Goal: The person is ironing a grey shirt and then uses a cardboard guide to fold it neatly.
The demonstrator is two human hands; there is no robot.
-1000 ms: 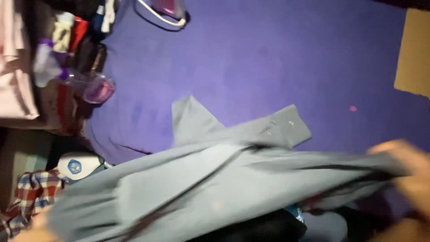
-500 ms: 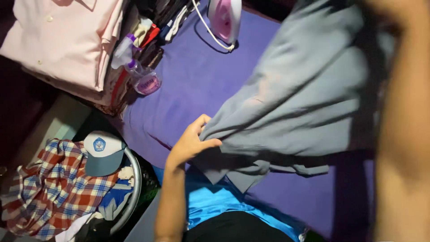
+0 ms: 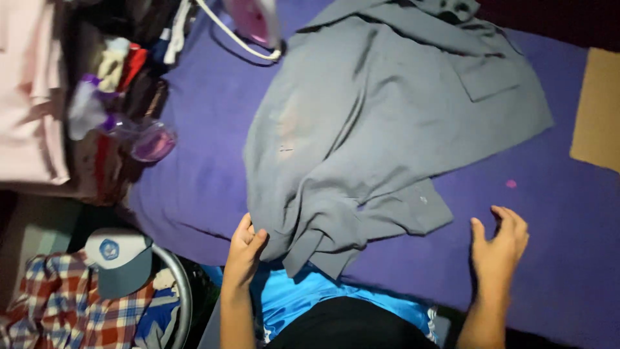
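The grey shirt (image 3: pixel 381 129) lies crumpled on the purple worktop (image 3: pixel 568 258), its lower hem bunched at the near edge. The left hand (image 3: pixel 244 249) pinches that hem between its fingers; the right hand (image 3: pixel 498 242) hovers apart, fingers spread, holding nothing. It looks like the spreading-out step: smoothing likely calls for drawing the bunched cloth flat toward the open purple at right. At left, an iron (image 3: pixel 255 22) and a spray bottle (image 3: pixel 123 126) crowd the edge
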